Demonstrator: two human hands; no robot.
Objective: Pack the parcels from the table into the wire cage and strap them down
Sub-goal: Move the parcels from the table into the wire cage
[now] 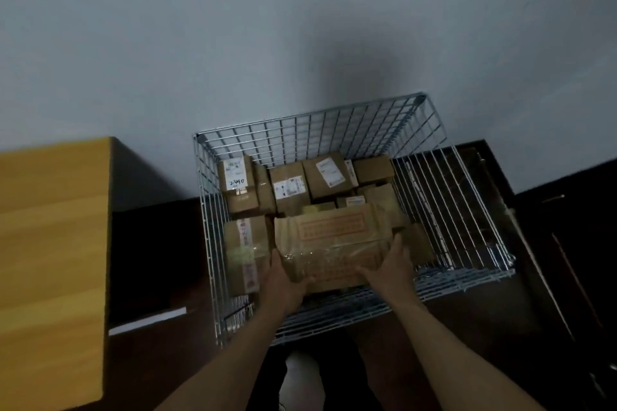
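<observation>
A left hand (283, 280) and right hand (389, 269) grip the near corners of a long, tape-glossed cardboard parcel (330, 237) inside the gridded wire cage (310, 117), above smaller labelled brown boxes (288, 188) at its far side.

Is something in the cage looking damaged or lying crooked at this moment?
The large parcel held by the left hand and right hand looks creased and wrinkled under glossy tape. At the back of the wire cage, one labelled box sits turned against its neighbours.

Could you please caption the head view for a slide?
Left hand and right hand hold a large parcel over smaller parcels in the wire cage.
</observation>
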